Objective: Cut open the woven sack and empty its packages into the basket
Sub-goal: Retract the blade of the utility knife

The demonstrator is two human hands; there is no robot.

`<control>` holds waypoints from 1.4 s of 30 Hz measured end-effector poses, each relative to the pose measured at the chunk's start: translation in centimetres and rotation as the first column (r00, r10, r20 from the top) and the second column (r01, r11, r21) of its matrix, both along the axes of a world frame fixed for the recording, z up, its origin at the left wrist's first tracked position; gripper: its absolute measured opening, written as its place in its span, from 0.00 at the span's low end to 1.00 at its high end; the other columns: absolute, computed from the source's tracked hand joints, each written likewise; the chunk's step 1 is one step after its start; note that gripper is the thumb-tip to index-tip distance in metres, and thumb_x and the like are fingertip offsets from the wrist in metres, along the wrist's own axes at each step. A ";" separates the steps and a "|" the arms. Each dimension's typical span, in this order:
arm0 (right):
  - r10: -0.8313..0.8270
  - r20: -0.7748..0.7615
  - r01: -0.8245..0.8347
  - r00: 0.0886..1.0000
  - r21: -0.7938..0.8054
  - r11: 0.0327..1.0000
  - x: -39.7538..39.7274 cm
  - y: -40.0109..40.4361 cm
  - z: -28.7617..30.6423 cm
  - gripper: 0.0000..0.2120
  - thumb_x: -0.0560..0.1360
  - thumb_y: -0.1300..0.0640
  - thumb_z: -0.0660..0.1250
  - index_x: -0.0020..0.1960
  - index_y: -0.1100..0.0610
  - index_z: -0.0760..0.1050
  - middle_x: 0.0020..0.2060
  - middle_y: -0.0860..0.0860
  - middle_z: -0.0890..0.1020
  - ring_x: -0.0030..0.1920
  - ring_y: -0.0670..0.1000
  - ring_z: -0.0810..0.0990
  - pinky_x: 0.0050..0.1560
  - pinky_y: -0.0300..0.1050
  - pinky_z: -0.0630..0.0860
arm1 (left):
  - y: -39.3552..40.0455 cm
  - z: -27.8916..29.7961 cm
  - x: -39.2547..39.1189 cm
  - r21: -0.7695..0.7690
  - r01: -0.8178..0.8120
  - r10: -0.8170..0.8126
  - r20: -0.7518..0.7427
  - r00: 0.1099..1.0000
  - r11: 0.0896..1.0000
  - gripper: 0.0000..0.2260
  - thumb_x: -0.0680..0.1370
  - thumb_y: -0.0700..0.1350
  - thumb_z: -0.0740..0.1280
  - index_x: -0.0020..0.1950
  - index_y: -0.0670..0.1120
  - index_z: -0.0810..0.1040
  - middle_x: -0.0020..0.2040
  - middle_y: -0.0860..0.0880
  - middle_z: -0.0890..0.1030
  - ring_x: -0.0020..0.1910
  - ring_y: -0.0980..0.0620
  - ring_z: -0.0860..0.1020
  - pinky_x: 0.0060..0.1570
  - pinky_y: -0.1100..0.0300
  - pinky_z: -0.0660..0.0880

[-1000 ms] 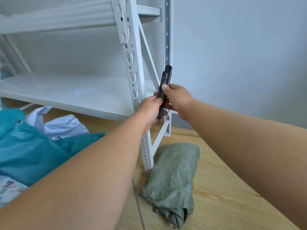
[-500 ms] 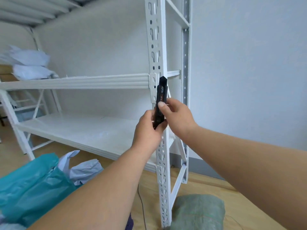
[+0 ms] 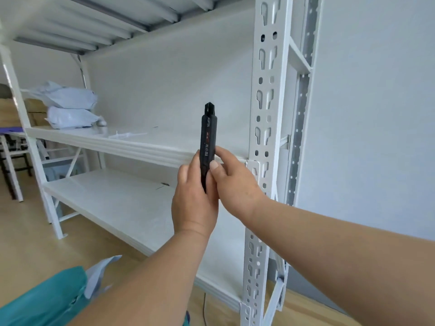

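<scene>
A black utility knife [image 3: 207, 135] stands upright in front of the white shelf rack, held by both hands. My left hand [image 3: 194, 198] grips its lower end from the left. My right hand [image 3: 235, 182] holds the handle from the right, with the thumb pressed on its side. No blade shows at the tip. The woven sack and the basket are out of view.
A white metal rack [image 3: 264, 142] fills the view, its upright post just right of my hands. Two pale blue mailer bags [image 3: 70, 107] lie on the middle shelf at left. Teal and pale plastic bags [image 3: 54, 300] sit at the bottom left on the wooden floor.
My view has tilted upward, so the green woven sack on the floor has dropped out of sight. Both hands keep the knife upright and have risen to the middle shelf's level.
</scene>
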State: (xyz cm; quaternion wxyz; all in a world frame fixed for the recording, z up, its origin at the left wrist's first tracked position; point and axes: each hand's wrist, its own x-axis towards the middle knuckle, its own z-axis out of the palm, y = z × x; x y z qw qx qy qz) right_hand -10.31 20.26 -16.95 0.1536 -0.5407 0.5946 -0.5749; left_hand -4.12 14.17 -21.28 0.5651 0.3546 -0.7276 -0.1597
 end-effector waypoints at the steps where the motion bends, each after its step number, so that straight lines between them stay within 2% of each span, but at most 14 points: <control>1: -0.004 0.032 0.003 0.999 0.017 1.000 -0.2 -0.4 0.3 0.18 0.82 0.56 0.54 0.68 0.40 0.69 0.47 0.49 0.83 0.50 0.47 0.81 0.55 0.44 0.77 | -0.1 0.4 0.1 0.014 0.011 -0.011 0.010 1.000 1.000 0.20 0.79 0.57 0.52 0.72 0.61 0.64 0.56 0.53 0.72 0.44 0.48 0.77 0.41 0.52 0.76; 4: -0.013 0.117 0.002 0.993 0.089 0.996 -0.5 -1.3 2.4 0.17 0.82 0.54 0.53 0.67 0.41 0.71 0.49 0.47 0.83 0.53 0.47 0.81 0.60 0.49 0.76 | -0.2 3.1 0.2 0.072 -0.012 0.007 0.070 0.998 0.997 0.21 0.78 0.58 0.51 0.71 0.61 0.66 0.55 0.54 0.72 0.43 0.50 0.76 0.40 0.53 0.76; 10: -0.078 0.219 0.012 0.973 0.290 0.957 0.0 -1.7 9.7 0.13 0.82 0.49 0.55 0.63 0.48 0.72 0.52 0.49 0.81 0.55 0.51 0.80 0.61 0.51 0.76 | 0.3 10.7 1.6 0.270 -0.044 -0.036 0.284 0.958 0.962 0.16 0.79 0.54 0.57 0.67 0.62 0.68 0.50 0.56 0.71 0.42 0.52 0.77 0.41 0.54 0.76; 14: -0.134 0.308 -0.005 0.942 0.412 0.911 0.6 -2.0 15.4 0.14 0.81 0.50 0.55 0.60 0.54 0.75 0.52 0.54 0.83 0.52 0.55 0.82 0.54 0.54 0.81 | 0.6 17.3 2.6 0.336 -0.072 -0.063 0.376 0.925 0.939 0.19 0.80 0.53 0.58 0.72 0.59 0.66 0.57 0.54 0.73 0.52 0.51 0.77 0.46 0.56 0.75; 16: -0.168 0.360 -0.015 0.918 0.454 0.891 1.1 -1.6 18.3 0.14 0.81 0.53 0.56 0.57 0.57 0.77 0.51 0.57 0.83 0.50 0.57 0.83 0.51 0.54 0.82 | 1.1 20.4 3.2 0.394 -0.065 -0.096 0.375 0.922 0.917 0.18 0.80 0.54 0.58 0.69 0.59 0.69 0.59 0.53 0.75 0.54 0.51 0.77 0.46 0.57 0.73; 18: -0.196 0.384 -0.019 0.902 0.490 0.871 1.8 -1.2 21.0 0.13 0.80 0.57 0.57 0.55 0.59 0.78 0.50 0.58 0.83 0.51 0.58 0.83 0.51 0.55 0.82 | 1.7 23.3 4.1 0.452 -0.044 -0.136 0.358 0.924 0.891 0.11 0.78 0.53 0.59 0.59 0.60 0.76 0.52 0.53 0.77 0.48 0.52 0.78 0.42 0.57 0.75; 20: -0.205 0.356 -0.015 0.912 0.528 0.849 2.9 -0.5 23.7 0.12 0.78 0.59 0.58 0.56 0.59 0.78 0.50 0.59 0.83 0.50 0.58 0.83 0.51 0.55 0.82 | 2.3 26.0 5.1 0.500 -0.034 -0.167 0.352 0.921 0.865 0.09 0.76 0.51 0.59 0.52 0.58 0.78 0.47 0.53 0.78 0.42 0.53 0.79 0.38 0.57 0.77; 22: -0.182 0.285 -0.006 0.941 0.552 0.834 4.0 0.1 26.7 0.12 0.77 0.59 0.59 0.57 0.60 0.77 0.50 0.59 0.82 0.48 0.58 0.82 0.49 0.51 0.82 | 2.9 28.6 6.3 0.552 -0.040 -0.195 0.360 0.912 0.833 0.11 0.74 0.49 0.60 0.51 0.56 0.79 0.45 0.52 0.80 0.41 0.53 0.79 0.38 0.57 0.78; 24: -0.167 0.278 -0.019 0.946 0.562 0.827 5.3 1.1 29.5 0.13 0.76 0.60 0.59 0.58 0.61 0.76 0.49 0.59 0.81 0.45 0.57 0.80 0.48 0.49 0.82 | 3.7 31.3 7.4 0.585 -0.039 -0.218 0.362 0.906 0.810 0.11 0.74 0.46 0.59 0.51 0.52 0.79 0.43 0.50 0.82 0.39 0.52 0.79 0.36 0.58 0.76; 28: -0.213 0.412 -0.077 0.886 0.583 0.809 7.8 2.9 33.1 0.12 0.76 0.59 0.62 0.55 0.62 0.78 0.49 0.58 0.82 0.45 0.56 0.81 0.52 0.51 0.82 | 5.5 35.8 9.9 0.621 -0.028 -0.242 0.346 0.906 0.784 0.11 0.76 0.44 0.59 0.52 0.49 0.80 0.43 0.49 0.81 0.39 0.51 0.78 0.36 0.59 0.73; 31: -0.252 0.499 -0.107 0.829 0.585 0.804 9.5 4.2 34.9 0.12 0.75 0.58 0.66 0.57 0.60 0.79 0.53 0.57 0.83 0.48 0.53 0.82 0.49 0.45 0.82 | 6.4 38.1 11.6 0.645 -0.010 -0.292 0.361 0.886 0.764 0.11 0.75 0.42 0.59 0.53 0.49 0.79 0.44 0.49 0.81 0.39 0.49 0.77 0.34 0.60 0.71; 34: -0.265 0.477 -0.087 0.838 0.596 0.798 10.6 4.6 36.3 0.13 0.75 0.58 0.67 0.58 0.60 0.79 0.52 0.56 0.83 0.47 0.52 0.82 0.46 0.41 0.81 | 6.5 39.5 13.0 0.651 0.023 -0.341 0.367 0.866 0.759 0.11 0.75 0.43 0.59 0.51 0.49 0.80 0.43 0.48 0.81 0.38 0.49 0.77 0.33 0.60 0.70; 38: -0.315 0.443 -0.021 0.839 0.606 0.796 11.7 4.6 37.1 0.13 0.74 0.60 0.66 0.57 0.61 0.79 0.44 0.56 0.81 0.39 0.50 0.80 0.41 0.40 0.80 | 5.8 40.3 14.0 0.660 0.074 -0.418 0.380 0.825 0.748 0.11 0.74 0.44 0.59 0.51 0.48 0.79 0.42 0.49 0.81 0.38 0.49 0.77 0.34 0.60 0.70; 42: -0.363 0.414 0.032 0.835 0.621 0.783 11.5 4.9 36.9 0.10 0.75 0.62 0.65 0.55 0.61 0.78 0.42 0.56 0.80 0.41 0.53 0.79 0.42 0.40 0.80 | 5.3 40.5 14.2 0.736 0.188 -0.561 0.299 0.772 0.650 0.12 0.74 0.46 0.63 0.56 0.51 0.79 0.46 0.51 0.81 0.44 0.50 0.77 0.39 0.60 0.71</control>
